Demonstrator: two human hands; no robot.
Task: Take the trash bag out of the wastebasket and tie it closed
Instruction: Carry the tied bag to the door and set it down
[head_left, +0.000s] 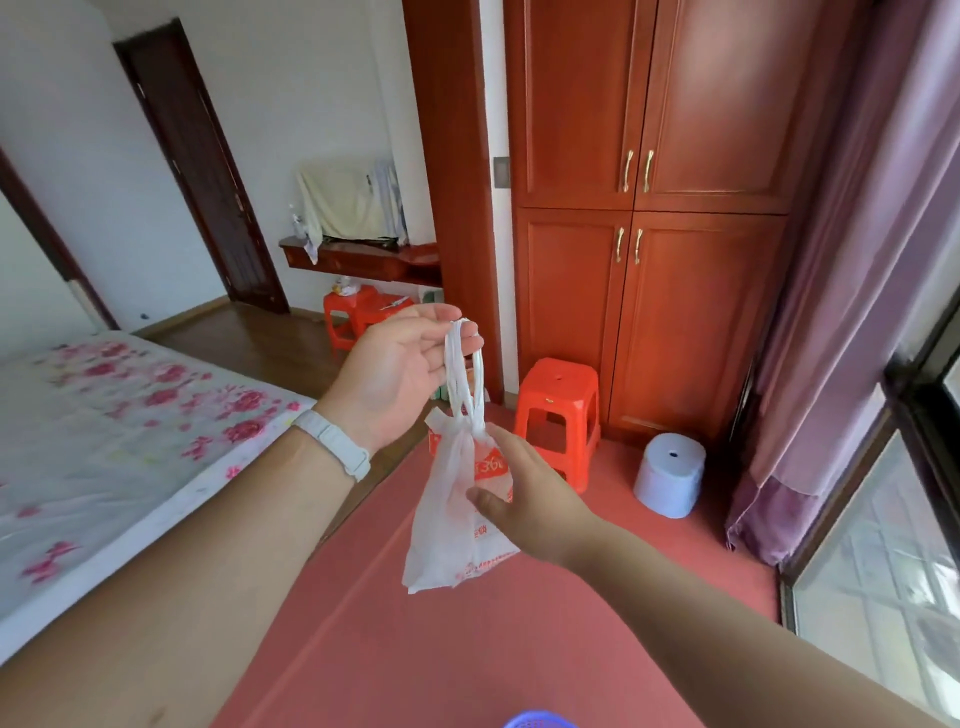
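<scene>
A white plastic trash bag (447, 525) with red print hangs in the air at the centre, above the red floor. Its two handle loops are twisted into a knot just above the bag's body. My left hand (400, 374), palm up and wearing a white wristband, holds the tops of the loops on its fingertips. My right hand (524, 499) rests against the right side of the bag below the knot, fingers spread around it. A purple rim of the wastebasket (537, 719) shows at the bottom edge, below the bag.
A bed with a rose-print cover (119, 447) fills the left. A red plastic stool (561, 415) and a pale blue upturned stool (670, 478) stand before the red wooden wardrobe (654, 260). Purple curtains (852, 312) and a window are at right.
</scene>
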